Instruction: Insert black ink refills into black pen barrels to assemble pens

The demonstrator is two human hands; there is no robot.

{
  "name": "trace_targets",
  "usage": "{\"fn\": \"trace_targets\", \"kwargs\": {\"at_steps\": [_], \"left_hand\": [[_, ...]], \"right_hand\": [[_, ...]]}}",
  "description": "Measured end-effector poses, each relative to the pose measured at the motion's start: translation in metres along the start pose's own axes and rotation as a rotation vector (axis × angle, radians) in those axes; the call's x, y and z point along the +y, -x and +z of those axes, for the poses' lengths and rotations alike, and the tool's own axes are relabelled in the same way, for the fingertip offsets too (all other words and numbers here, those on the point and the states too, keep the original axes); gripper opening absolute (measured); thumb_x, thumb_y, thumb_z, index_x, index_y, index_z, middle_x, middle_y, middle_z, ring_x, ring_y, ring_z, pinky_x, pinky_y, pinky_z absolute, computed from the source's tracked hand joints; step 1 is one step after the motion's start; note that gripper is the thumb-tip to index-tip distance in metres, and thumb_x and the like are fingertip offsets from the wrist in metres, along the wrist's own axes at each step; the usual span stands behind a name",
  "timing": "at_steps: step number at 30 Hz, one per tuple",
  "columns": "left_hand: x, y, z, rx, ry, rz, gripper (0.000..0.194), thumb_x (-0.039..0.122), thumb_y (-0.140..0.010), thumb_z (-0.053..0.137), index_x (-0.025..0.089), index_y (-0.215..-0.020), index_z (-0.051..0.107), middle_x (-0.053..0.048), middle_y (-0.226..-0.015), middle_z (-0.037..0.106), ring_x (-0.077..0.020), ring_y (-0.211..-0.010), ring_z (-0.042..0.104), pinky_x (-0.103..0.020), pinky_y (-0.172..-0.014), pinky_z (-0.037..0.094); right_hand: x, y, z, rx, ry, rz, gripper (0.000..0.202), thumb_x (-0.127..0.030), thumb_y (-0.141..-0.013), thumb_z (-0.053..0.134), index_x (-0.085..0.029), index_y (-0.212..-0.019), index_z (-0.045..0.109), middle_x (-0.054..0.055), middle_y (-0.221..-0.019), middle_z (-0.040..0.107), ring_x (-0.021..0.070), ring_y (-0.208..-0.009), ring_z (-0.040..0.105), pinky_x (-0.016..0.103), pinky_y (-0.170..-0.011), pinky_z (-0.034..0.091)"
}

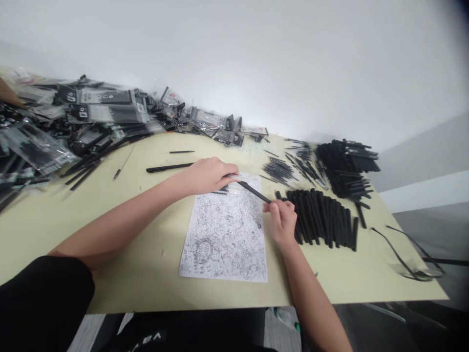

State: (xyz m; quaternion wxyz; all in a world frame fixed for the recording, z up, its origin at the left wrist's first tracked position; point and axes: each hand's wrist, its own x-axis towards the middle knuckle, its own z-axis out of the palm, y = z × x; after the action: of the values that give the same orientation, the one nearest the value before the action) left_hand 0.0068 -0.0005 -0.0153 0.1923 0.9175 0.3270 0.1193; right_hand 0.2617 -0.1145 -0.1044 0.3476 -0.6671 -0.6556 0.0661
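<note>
Spreading wide, the desk (139, 278) carries clear packets (100, 114) of dark sticks (128, 114), with room between scribbled paper (227, 239) and near edge; over that paper, right grip (282, 220) clasps a black pen (256, 192), left grip (210, 176) a blurred clear piece (233, 178) meeting it.

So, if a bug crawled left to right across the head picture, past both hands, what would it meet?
Thin stick → loose pen → left hand → held pen → right hand → row of black sticks → glasses.
</note>
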Motion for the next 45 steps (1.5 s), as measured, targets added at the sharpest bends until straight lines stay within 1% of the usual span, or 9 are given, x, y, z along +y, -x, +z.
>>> {"fn": "trace_targets", "kwargs": {"at_steps": [11, 16, 21, 26, 28, 32, 36, 40, 45], "left_hand": [[-0.001, -0.001, -0.002, 0.015, -0.003, -0.005, 0.036, 0.041, -0.100, 0.040, 0.019, -0.098, 0.068, -0.007, -0.079, 0.071, -0.0168, -0.068, 0.061, -0.027, -0.063, 0.036], [-0.001, 0.000, 0.000, 0.016, -0.016, 0.021, 0.036, 0.041, -0.101, 0.040, 0.019, -0.098, 0.069, -0.007, -0.082, 0.072, -0.0166, -0.069, 0.062, -0.026, -0.061, 0.036], [-0.002, -0.001, -0.002, -0.002, -0.027, -0.006, 0.035, 0.040, -0.100, 0.040, 0.019, -0.098, 0.068, -0.007, -0.080, 0.072, -0.0165, -0.068, 0.061, -0.026, -0.061, 0.035], [-0.001, -0.001, -0.002, 0.002, -0.016, 0.006, 0.036, 0.041, -0.100, 0.040, 0.018, -0.098, 0.069, -0.007, -0.078, 0.071, -0.0163, -0.067, 0.060, -0.027, -0.061, 0.035], [0.000, -0.001, -0.002, -0.005, -0.005, 0.008, 0.036, 0.041, -0.100, 0.041, 0.019, -0.098, 0.069, -0.007, -0.081, 0.071, -0.0165, -0.068, 0.061, -0.027, -0.062, 0.036], [0.000, -0.001, -0.001, -0.029, -0.009, -0.005, 0.036, 0.041, -0.100, 0.040, 0.019, -0.099, 0.069, -0.008, -0.084, 0.072, -0.0174, -0.071, 0.062, -0.027, -0.063, 0.036], [-0.002, -0.002, -0.002, -0.016, -0.017, -0.004, 0.036, 0.040, -0.101, 0.040, 0.019, -0.100, 0.069, -0.008, -0.083, 0.072, -0.0174, -0.071, 0.062, -0.027, -0.063, 0.036], [-0.002, -0.001, -0.002, -0.002, -0.011, 0.008, 0.036, 0.041, -0.101, 0.040, 0.019, -0.099, 0.069, -0.007, -0.081, 0.072, -0.0171, -0.069, 0.061, -0.027, -0.063, 0.037], [0.000, -0.001, -0.002, -0.021, -0.030, 0.002, 0.036, 0.041, -0.101, 0.040, 0.019, -0.099, 0.069, -0.007, -0.083, 0.072, -0.0171, -0.070, 0.062, -0.027, -0.063, 0.036]], "right_hand": [[0.006, 0.000, 0.002, 0.172, -0.100, -0.145, 0.029, -0.046, -0.092, 0.053, -0.021, -0.098, 0.066, 0.002, -0.076, 0.070, 0.0199, -0.073, 0.062, 0.039, -0.082, 0.043], [0.012, 0.000, 0.006, 0.161, -0.152, -0.192, 0.033, -0.037, -0.099, 0.044, -0.022, -0.078, 0.065, 0.001, -0.068, 0.068, 0.0174, -0.067, 0.060, 0.039, -0.079, 0.042], [0.008, -0.002, 0.008, 0.243, -0.224, -0.234, 0.008, -0.030, -0.090, 0.062, -0.022, -0.092, 0.062, 0.001, -0.081, 0.064, 0.0159, -0.073, 0.059, 0.033, -0.072, 0.047], [0.011, 0.001, 0.008, 0.185, -0.375, -0.192, 0.035, -0.034, -0.084, 0.069, -0.022, -0.114, 0.055, 0.003, -0.098, 0.063, 0.0146, -0.072, 0.060, 0.034, -0.072, 0.051], [0.013, 0.001, 0.006, 0.114, -0.318, -0.182, 0.020, -0.037, -0.093, 0.055, -0.021, -0.104, 0.062, 0.002, -0.087, 0.066, 0.0163, -0.072, 0.061, 0.035, -0.072, 0.049], [0.009, 0.000, 0.004, 0.097, -0.201, -0.201, 0.034, -0.032, -0.099, 0.042, -0.020, -0.077, 0.065, 0.001, -0.068, 0.065, 0.0159, -0.066, 0.061, 0.036, -0.074, 0.048], [0.004, -0.002, 0.005, 0.212, -0.217, -0.214, 0.012, -0.031, -0.091, 0.061, -0.021, -0.095, 0.066, 0.003, -0.083, 0.069, 0.0163, -0.072, 0.062, 0.034, -0.071, 0.051], [0.008, -0.001, 0.006, 0.201, -0.301, -0.178, 0.034, -0.036, -0.085, 0.068, -0.022, -0.116, 0.061, 0.004, -0.092, 0.068, 0.0170, -0.074, 0.063, 0.035, -0.071, 0.053], [0.013, 0.001, 0.005, 0.130, -0.232, -0.173, 0.028, -0.033, -0.098, 0.047, -0.021, -0.082, 0.067, 0.002, -0.070, 0.066, 0.0169, -0.067, 0.062, 0.037, -0.071, 0.051]]}}
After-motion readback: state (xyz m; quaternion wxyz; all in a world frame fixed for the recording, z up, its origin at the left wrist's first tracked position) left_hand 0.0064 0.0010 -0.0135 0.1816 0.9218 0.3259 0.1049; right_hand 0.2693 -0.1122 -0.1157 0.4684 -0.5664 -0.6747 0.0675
